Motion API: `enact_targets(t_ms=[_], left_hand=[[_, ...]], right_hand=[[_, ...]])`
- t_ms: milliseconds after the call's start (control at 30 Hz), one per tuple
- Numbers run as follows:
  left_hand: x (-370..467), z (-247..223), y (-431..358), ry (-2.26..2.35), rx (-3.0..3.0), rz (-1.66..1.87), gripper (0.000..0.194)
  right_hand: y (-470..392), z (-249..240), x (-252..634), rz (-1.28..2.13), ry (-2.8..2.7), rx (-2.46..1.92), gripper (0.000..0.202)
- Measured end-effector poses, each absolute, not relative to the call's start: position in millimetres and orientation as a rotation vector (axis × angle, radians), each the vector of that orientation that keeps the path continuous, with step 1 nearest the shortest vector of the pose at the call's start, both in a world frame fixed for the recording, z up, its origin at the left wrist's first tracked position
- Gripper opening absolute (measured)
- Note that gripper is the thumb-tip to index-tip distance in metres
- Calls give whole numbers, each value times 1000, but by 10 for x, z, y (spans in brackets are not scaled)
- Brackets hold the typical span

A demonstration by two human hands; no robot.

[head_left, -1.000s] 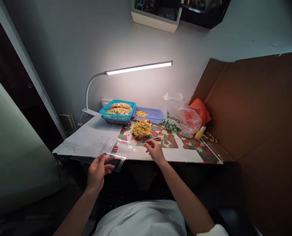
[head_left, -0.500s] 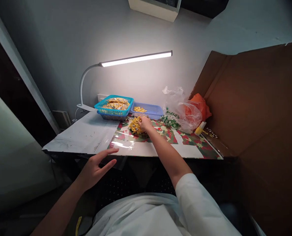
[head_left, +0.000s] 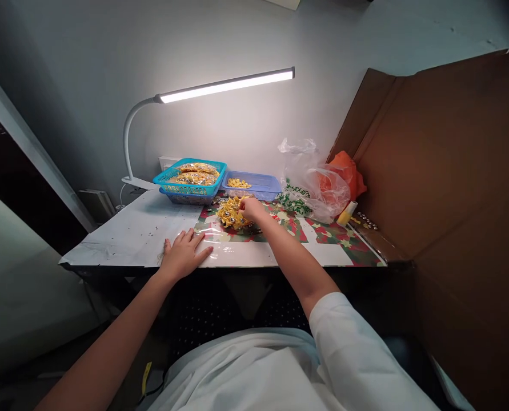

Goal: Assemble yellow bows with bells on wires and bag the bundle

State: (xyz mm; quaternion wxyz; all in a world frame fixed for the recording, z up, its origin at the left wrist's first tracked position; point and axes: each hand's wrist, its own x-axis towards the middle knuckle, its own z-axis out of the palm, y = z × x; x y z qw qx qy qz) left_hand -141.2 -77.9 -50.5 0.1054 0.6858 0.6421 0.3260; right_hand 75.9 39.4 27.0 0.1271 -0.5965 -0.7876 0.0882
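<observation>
My left hand [head_left: 183,253] lies on the front of the table [head_left: 129,242] with its fingers spread and nothing in it. Farther back, my right hand [head_left: 251,209] has its fingers closed at the right side of a bunch of yellow pieces with shiny silver bits [head_left: 232,213]. The fingertips are partly hidden against the bunch. Under it lies a red and green patterned sheet [head_left: 280,228] beneath clear plastic.
A teal basket [head_left: 159,181] holds filled clear bags, beside a blue-purple basket [head_left: 268,184] with small yellow pieces. Plastic bags [head_left: 333,191], a yellow-and-white roll [head_left: 347,213] and a cardboard wall [head_left: 451,171] stand right. A lit lamp [head_left: 228,85] hangs above.
My left hand has moved forward and come down onto the table, its fingers spreading. My right hand stays at the yellow bunch. The whole view has shifted slightly.
</observation>
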Motion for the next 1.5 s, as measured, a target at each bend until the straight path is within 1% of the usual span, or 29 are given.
enact_targets(t_ms=[133,200,300,467,633,733,833,867,933,1033,1100,1167,1267,1500], left_hand=[[-1408,-489,-766,1886,1994,1003,33],[-1411,-482,-792,1864,1993,1035,28],[-1412,-473,-836,1833,1996,1074,25],[-1404,-478,-859,1796,1978,1112,25],[-1415,-500,-849,1765,1941,1153,25],[-1419,-497,-843,1753,1944,1165,27],[-1385,-491,-825,1760,1939,1170,23],[-1362,-491,-819,1761,1941,1165,22],[-1308,-498,-812,1756,1960,1146,20],[-1247,-514,-828,1734,2009,1110,20],[-1239,-522,-844,1722,2036,1087,20],[-1251,-524,-849,1715,2056,1058,23],[-1274,-518,-831,1713,2069,1016,30],[-1271,-467,-817,1744,2057,928,28]], right_hand=[[364,330,719,192,-2216,-1735,31],[355,394,754,165,-2163,-1703,27],[336,532,881,121,-2087,-1626,18],[274,640,1236,81,-2035,-1502,12],[155,420,1574,113,-2007,-1474,11],[-11,275,1601,91,-1944,-1429,15],[-316,132,1398,51,-1885,-1332,30],[-438,72,1289,62,-1914,-1280,32],[-669,-65,1050,120,-2061,-1127,27],[-884,-273,775,198,-2301,-912,31],[-923,-373,697,231,-2376,-878,28],[-917,-428,687,249,-2390,-897,26],[-905,-447,714,275,-2371,-930,29],[-906,-443,721,333,-2334,-959,30]])
